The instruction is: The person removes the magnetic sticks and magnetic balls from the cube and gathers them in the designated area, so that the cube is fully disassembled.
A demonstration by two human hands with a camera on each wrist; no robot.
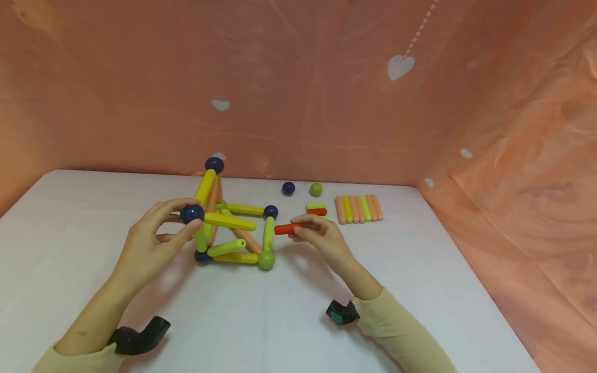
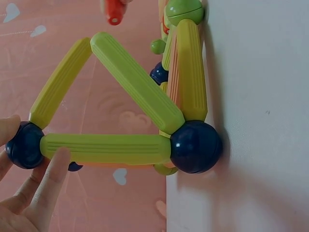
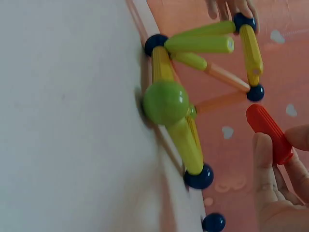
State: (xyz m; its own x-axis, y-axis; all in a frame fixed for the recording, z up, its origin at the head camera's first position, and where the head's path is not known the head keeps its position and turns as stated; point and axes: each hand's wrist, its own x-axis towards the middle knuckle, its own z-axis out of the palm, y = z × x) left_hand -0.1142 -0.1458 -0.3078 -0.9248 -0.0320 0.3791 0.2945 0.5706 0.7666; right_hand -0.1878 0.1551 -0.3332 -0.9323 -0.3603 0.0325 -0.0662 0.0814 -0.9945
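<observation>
A frame of coloured rods and balls (image 1: 235, 257) stands on the white table, left of the middle. My left hand (image 1: 156, 235) grips a dark blue ball (image 1: 192, 214) at its near upper corner, thumb and fingers round it. From that ball a yellow rod (image 1: 230, 221) juts to the right with a free end. Below it a light green rod (image 2: 137, 82) slants up from the lower blue ball (image 2: 195, 146), its upper end also free. My right hand (image 1: 322, 238) pinches a short red rod (image 3: 270, 133) between thumb and fingers, apart from the frame and to its right.
Behind the frame lie a loose blue ball (image 1: 288, 188) and a green ball (image 1: 316, 189). Short rods (image 1: 316, 206) lie just beyond my right hand. A row of several longer rods (image 1: 359, 209) sits at the back right. A pink cloth (image 1: 298, 88) hangs behind the table.
</observation>
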